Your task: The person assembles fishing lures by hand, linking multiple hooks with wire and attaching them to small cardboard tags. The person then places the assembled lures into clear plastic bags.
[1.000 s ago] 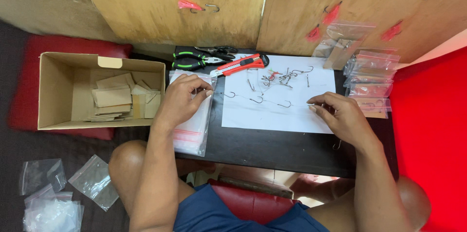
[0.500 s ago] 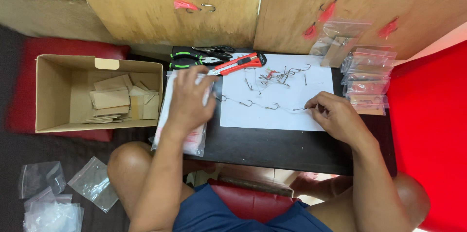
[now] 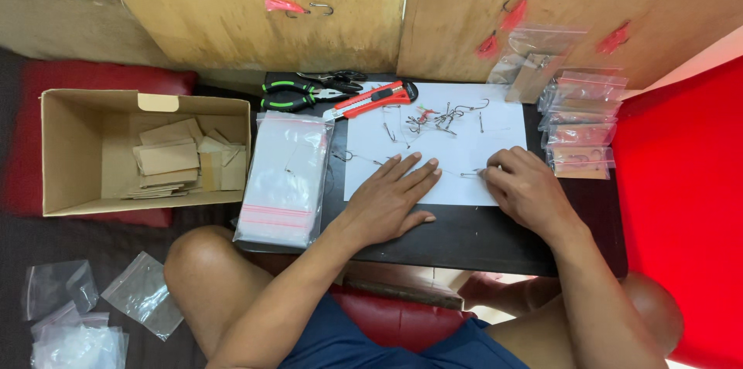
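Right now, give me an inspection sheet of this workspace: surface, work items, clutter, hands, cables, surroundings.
Surface: black table with a white paper sheet.
Work items: metal hooks scattered on the sheet.
Clutter: stack of zip bags, utility knife, pliers, small filled bags.
Hands: left hand flat on the sheet; right hand pinching a hook.
Cables: nothing seen.
Surroundings: cardboard box of card pieces, plywood boards, loose bags on the floor.

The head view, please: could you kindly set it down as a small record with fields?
left hand: flat, palm down on the white paper sheet
right hand: fingertips pinching a small metal hook on the sheet
hook pile: loose, at the sheet's top
tools: red utility knife, green-handled pliers
left of sheet: stack of clear zip bags, open cardboard box with card pieces
right: small filled bags
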